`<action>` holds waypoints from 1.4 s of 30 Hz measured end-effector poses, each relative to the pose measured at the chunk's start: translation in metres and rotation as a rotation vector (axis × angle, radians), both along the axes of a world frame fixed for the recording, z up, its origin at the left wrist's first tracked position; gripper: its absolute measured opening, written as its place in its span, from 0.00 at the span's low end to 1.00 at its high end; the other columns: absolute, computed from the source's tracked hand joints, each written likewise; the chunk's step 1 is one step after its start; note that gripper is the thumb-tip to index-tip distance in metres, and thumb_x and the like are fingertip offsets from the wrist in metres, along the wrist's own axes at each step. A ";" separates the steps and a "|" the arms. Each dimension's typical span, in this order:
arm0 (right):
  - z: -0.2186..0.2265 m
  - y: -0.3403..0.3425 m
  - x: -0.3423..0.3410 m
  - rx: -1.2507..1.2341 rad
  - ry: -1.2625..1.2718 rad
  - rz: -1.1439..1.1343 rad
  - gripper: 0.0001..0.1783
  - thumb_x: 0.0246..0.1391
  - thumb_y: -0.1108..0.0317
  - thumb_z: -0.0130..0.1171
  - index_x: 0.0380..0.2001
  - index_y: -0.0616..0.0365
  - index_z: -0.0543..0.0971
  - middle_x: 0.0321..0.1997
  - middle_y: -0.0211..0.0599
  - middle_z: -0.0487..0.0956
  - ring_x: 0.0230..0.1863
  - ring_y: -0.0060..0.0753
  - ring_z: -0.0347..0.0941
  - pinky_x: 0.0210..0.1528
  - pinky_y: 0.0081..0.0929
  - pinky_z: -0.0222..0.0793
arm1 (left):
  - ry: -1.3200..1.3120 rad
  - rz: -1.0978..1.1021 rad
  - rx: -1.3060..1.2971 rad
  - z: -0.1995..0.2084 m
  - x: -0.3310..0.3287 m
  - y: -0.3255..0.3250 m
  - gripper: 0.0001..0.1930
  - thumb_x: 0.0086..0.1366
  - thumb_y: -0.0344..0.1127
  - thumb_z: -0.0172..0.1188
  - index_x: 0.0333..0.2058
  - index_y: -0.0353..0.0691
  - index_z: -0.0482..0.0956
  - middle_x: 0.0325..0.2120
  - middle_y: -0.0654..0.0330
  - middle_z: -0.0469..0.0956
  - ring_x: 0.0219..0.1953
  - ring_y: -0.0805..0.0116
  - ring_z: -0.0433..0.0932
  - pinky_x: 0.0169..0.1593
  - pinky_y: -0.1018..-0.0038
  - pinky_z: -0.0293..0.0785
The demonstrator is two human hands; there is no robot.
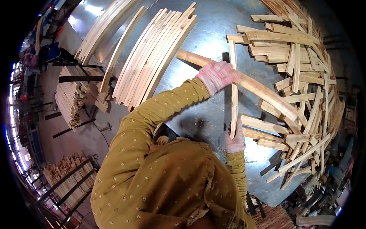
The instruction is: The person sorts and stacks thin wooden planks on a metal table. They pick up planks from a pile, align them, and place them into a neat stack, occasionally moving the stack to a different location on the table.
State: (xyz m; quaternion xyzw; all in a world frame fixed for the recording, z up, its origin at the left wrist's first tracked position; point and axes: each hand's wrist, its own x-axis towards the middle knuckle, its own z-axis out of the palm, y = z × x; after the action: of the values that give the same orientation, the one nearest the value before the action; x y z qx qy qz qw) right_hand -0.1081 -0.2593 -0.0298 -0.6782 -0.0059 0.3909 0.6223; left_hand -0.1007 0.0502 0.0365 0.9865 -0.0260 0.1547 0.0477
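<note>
My left hand (218, 77), in a pink and white knit glove, is closed over a long wooden strip (265, 92). This strip slants across the metal table (217, 19), its far-left end above the surface and its other end over the pile at right. In my right hand (235, 141), gloved the same way, is the near end of a narrower wooden strip (234, 105). That narrower strip points away from me and passes beneath the slanting one, close to my left fingers. Slight blur softens the left glove.
A jumbled pile of wooden strips (286, 57) covers the table's right side. Neat rows of strips (156, 57) lie at the left, with a single strip (122, 49) beside them. Racked stacks of wood (70, 95) stand on the floor at left.
</note>
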 end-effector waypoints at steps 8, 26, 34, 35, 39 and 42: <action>0.027 0.044 0.025 0.011 -0.346 0.170 0.44 0.50 0.86 0.52 0.71 0.48 0.57 0.45 0.31 0.73 0.33 0.18 0.68 0.33 0.16 0.72 | -0.024 0.121 0.046 0.008 0.007 0.065 0.30 0.62 0.43 0.57 0.61 0.41 0.64 0.51 0.48 0.75 0.50 0.48 0.77 0.57 0.56 0.70; 0.141 0.172 0.050 0.236 -0.076 -0.001 0.40 0.52 0.85 0.52 0.68 0.47 0.61 0.47 0.37 0.73 0.31 0.23 0.74 0.29 0.18 0.77 | -0.691 -0.113 -2.170 0.041 0.007 0.194 0.32 0.63 0.46 0.61 0.57 0.31 0.61 0.41 0.46 0.74 0.40 0.58 0.77 0.39 0.66 0.82; 0.014 0.224 -0.003 -0.518 -0.576 0.447 0.25 0.57 0.57 0.54 0.53 0.63 0.73 0.46 0.51 0.81 0.47 0.50 0.77 0.52 0.41 0.70 | -0.126 0.394 -2.425 0.092 -0.079 0.248 0.54 0.55 0.81 0.29 0.54 0.31 0.70 0.17 0.67 0.61 0.18 0.72 0.60 0.22 0.79 0.58; 0.031 0.245 -0.016 -0.566 -0.517 0.585 0.30 0.57 0.51 0.52 0.57 0.62 0.70 0.51 0.54 0.78 0.53 0.55 0.74 0.57 0.42 0.66 | -0.096 0.377 -2.451 0.078 -0.091 0.261 0.53 0.55 0.81 0.30 0.53 0.32 0.71 0.17 0.67 0.60 0.17 0.72 0.59 0.22 0.79 0.59; 0.029 0.315 -0.069 -0.629 -0.586 0.897 0.43 0.59 0.41 0.45 0.69 0.59 0.54 0.60 0.56 0.72 0.61 0.57 0.67 0.65 0.39 0.61 | 0.166 -0.441 -2.565 0.012 -0.135 0.324 0.34 0.60 0.64 0.45 0.46 0.37 0.76 0.30 0.60 0.74 0.31 0.61 0.73 0.35 0.64 0.73; 0.009 0.328 -0.062 -0.356 -0.364 0.794 0.42 0.61 0.45 0.49 0.68 0.63 0.55 0.57 0.57 0.73 0.61 0.51 0.68 0.63 0.39 0.62 | -0.091 0.231 -2.379 0.029 -0.118 0.288 0.36 0.60 0.67 0.43 0.46 0.38 0.76 0.27 0.61 0.74 0.28 0.62 0.73 0.34 0.61 0.74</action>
State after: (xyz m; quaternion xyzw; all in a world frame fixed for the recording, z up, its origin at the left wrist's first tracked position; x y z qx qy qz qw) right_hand -0.1701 0.0689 -0.0203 -0.7773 -0.3065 0.4682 0.2876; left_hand -0.2185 0.3377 0.0655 0.3137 0.2206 0.1197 0.9158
